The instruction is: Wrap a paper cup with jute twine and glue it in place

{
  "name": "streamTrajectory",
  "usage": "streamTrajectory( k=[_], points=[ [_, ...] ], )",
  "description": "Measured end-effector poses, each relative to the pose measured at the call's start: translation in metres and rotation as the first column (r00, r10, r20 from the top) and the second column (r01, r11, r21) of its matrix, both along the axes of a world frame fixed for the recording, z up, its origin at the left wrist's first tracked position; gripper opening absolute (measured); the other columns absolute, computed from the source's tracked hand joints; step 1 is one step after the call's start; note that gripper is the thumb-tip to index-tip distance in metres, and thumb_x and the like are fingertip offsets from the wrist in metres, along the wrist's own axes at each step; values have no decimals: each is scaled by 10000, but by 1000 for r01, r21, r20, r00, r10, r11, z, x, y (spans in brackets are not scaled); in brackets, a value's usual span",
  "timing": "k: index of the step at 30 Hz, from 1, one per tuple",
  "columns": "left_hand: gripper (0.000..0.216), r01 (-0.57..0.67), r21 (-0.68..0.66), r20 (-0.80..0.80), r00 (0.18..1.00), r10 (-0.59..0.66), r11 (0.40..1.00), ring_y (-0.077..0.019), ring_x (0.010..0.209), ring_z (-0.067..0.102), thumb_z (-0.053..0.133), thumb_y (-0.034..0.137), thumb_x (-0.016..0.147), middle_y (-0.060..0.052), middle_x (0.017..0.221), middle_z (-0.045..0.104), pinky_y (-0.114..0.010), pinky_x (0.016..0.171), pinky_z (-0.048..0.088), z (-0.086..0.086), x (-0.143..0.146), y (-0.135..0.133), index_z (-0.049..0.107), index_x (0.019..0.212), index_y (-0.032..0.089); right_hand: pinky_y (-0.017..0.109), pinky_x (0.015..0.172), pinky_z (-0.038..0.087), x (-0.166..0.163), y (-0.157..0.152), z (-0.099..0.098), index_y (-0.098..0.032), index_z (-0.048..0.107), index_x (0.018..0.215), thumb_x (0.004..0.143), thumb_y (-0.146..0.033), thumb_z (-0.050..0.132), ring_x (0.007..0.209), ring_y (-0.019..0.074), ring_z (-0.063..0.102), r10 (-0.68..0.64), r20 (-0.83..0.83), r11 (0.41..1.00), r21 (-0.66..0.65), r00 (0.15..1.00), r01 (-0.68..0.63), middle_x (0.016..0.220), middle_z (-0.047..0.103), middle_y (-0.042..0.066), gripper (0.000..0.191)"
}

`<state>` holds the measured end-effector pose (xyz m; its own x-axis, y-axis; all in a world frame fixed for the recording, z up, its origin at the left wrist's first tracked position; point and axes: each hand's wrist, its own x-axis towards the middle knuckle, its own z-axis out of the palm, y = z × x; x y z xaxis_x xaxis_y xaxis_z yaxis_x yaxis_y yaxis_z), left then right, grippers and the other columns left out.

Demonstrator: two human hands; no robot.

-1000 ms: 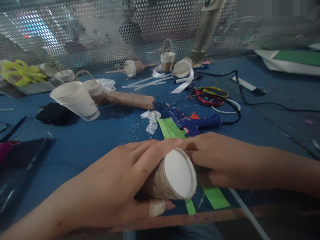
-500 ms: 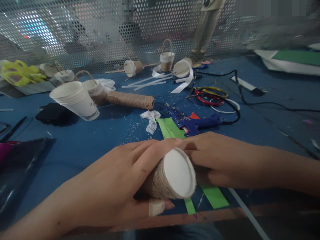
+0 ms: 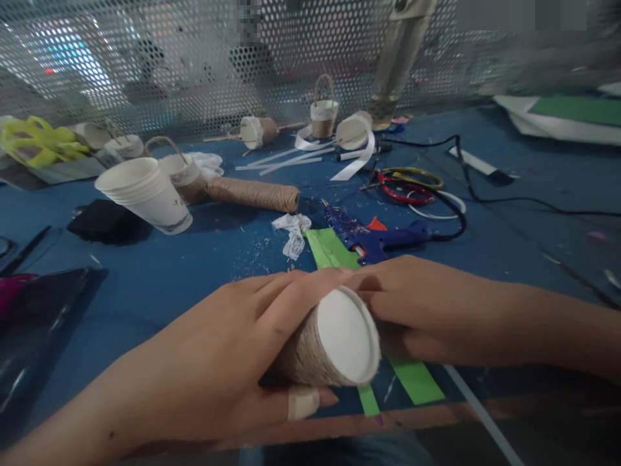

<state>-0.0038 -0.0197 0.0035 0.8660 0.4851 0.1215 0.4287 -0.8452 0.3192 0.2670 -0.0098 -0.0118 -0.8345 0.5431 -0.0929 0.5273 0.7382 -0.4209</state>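
Observation:
A paper cup wrapped in twine (image 3: 347, 336) lies tilted on its side near the table's front edge, its white base toward me. My left hand (image 3: 242, 336) is closed around it from the left, thumb below and fingers over the top; a bandage (image 3: 303, 402) covers part of the thumb. My right hand (image 3: 412, 310) has its fingers curled against the cup's far right side, meeting the left fingertips; those right fingertips are hidden. Under the hands lies a green paper strip (image 3: 420, 385). Just beyond is a blue glue gun (image 3: 383, 241), resting partly on green paper.
A roll of twine (image 3: 255, 194) lies beside stacked paper cups (image 3: 145, 194). Small twine-wrapped baskets (image 3: 323, 120) and white ribbon (image 3: 354, 165) are farther back. Yellow-handled scissors (image 3: 41, 142) sit at left. A black cable (image 3: 533, 206) crosses the right. A perforated metal screen (image 3: 194, 65) stands behind.

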Motion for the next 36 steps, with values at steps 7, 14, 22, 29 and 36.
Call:
streamTrajectory(
  k=[7, 14, 22, 29, 36],
  points=[
    [908, 2, 5, -8, 1000, -2, 1000, -302, 1380, 686, 798, 500, 942, -108, 1604, 640, -393, 1154, 572, 1, 1, 1, 244, 1615, 244, 370, 861, 583, 0, 0, -1, -125, 793, 1117, 1023, -228, 703, 1013, 259, 757, -4, 12, 1000, 19, 1000, 3, 1203, 800, 144, 167],
    [895, -14, -11, -6, 1000, 14, 1000, -329, 1361, 699, 793, 478, 943, -114, 1596, 646, -434, 1133, 588, 1, 2, 1, 243, 1614, 259, 364, 807, 613, 1, 0, -3, -148, 798, 1122, 1004, -244, 720, 966, 267, 779, 20, -23, 997, 81, 1000, -18, 1153, 818, 119, 171],
    [883, -1, 16, -1, 1000, 1, 1000, -313, 1356, 698, 786, 494, 956, -126, 1576, 660, -403, 1140, 574, 1, 0, 0, 266, 1612, 216, 362, 794, 614, 2, 1, -4, -144, 797, 1119, 999, -257, 744, 960, 264, 784, 24, -35, 993, 116, 999, -20, 1154, 822, 109, 174],
    [885, 27, 74, 8, 1000, -28, 997, -277, 1359, 698, 776, 490, 961, -131, 1595, 646, -357, 1138, 570, 0, 1, 1, 276, 1617, 169, 430, 795, 617, 1, 1, -6, -116, 797, 1113, 1014, -271, 723, 976, 305, 784, 36, -9, 994, 104, 999, -35, 1156, 814, 134, 198],
    [865, 11, 92, -3, 1000, -11, 996, -291, 1335, 714, 751, 487, 975, -139, 1567, 667, -382, 1116, 589, 0, 1, 0, 271, 1617, 162, 407, 820, 599, 1, 0, -4, -120, 790, 1133, 1029, -271, 714, 997, 286, 771, 25, -7, 997, 71, 1000, -24, 1180, 809, 136, 199]
  ],
)
